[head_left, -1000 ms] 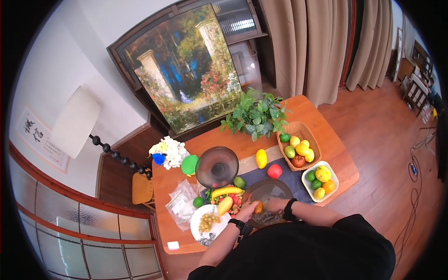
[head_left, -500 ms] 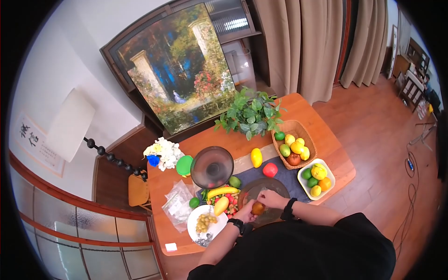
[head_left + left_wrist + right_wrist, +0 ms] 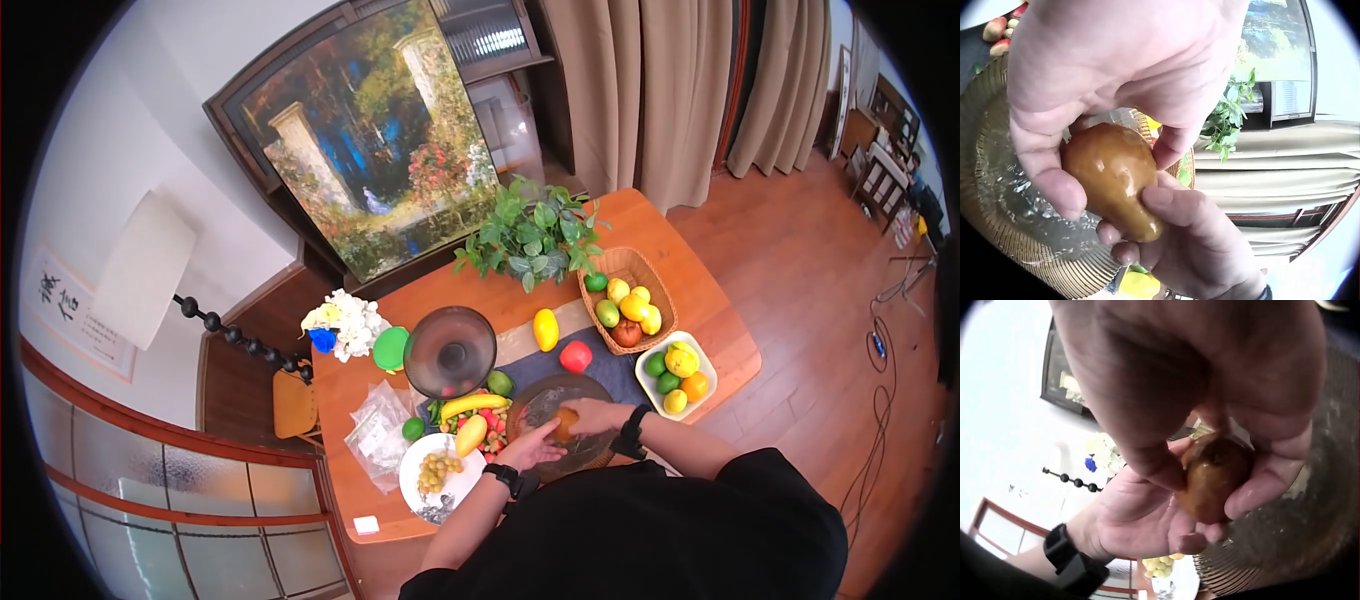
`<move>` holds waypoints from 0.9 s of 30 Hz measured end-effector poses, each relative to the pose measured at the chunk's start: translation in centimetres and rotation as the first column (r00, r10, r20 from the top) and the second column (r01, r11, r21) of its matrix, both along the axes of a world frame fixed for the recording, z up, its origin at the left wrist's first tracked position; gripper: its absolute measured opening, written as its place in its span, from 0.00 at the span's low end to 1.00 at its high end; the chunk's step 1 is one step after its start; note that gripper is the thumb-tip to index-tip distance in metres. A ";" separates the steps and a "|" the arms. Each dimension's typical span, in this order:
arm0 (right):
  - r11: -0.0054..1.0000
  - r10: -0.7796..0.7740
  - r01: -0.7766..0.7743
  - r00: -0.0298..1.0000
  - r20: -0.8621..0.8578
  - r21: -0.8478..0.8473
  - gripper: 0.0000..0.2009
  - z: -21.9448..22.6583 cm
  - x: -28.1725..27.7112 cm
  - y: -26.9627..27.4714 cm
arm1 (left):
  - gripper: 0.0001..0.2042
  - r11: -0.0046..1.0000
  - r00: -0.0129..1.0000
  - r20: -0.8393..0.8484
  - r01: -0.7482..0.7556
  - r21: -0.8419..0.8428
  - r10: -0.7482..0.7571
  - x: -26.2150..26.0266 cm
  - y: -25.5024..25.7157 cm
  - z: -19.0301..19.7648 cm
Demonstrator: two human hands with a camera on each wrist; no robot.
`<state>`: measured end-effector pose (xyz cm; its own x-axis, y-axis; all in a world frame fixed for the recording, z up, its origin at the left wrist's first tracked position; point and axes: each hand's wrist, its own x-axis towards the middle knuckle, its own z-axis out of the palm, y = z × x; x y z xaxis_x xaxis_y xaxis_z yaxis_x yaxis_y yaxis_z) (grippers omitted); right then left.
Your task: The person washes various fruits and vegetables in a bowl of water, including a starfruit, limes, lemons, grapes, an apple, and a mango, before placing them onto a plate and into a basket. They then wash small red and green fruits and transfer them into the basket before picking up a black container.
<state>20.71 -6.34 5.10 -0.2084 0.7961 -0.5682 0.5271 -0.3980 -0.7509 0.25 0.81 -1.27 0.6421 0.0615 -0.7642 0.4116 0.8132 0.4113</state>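
A wet, brown pear is held between both hands over a ribbed glass bowl of water. My left hand has its thumb and fingers around the pear's broad part in the left wrist view. From the other side, my right hand grips it, the thumb lying on the narrow end. In the right wrist view, right-hand fingers bend round the pear, while the left palm faces up beside it. Part of the pear is hidden behind the fingers.
Left of the bowl are a white plate with grapes, a banana and a mango. A dark glass dish stands behind. To the right are a wicker basket and a white tray of fruit.
My right hand came up from the bowl to the pear and now grips it. The pear has moved slightly up and right, and my left hand's fingers have spread more in the head view.
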 end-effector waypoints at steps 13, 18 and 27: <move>0.569 -0.815 0.621 0.515 0.266 0.539 0.33 -3.0 24.1 9.8 | 0.25 0.952 0.960 -0.125 -0.221 0.210 0.250 -2.4 -0.3 -1.9; 0.582 -0.790 0.569 0.563 0.241 0.581 0.32 -7.6 26.9 11.0 | 0.21 0.949 0.956 -0.111 -0.248 0.195 0.272 -3.1 -0.7 -2.5; 0.564 -0.792 0.536 0.567 0.226 0.628 0.21 -7.9 24.9 10.2 | 0.19 0.935 0.933 -0.164 -0.285 0.214 0.322 -3.5 -1.1 -1.9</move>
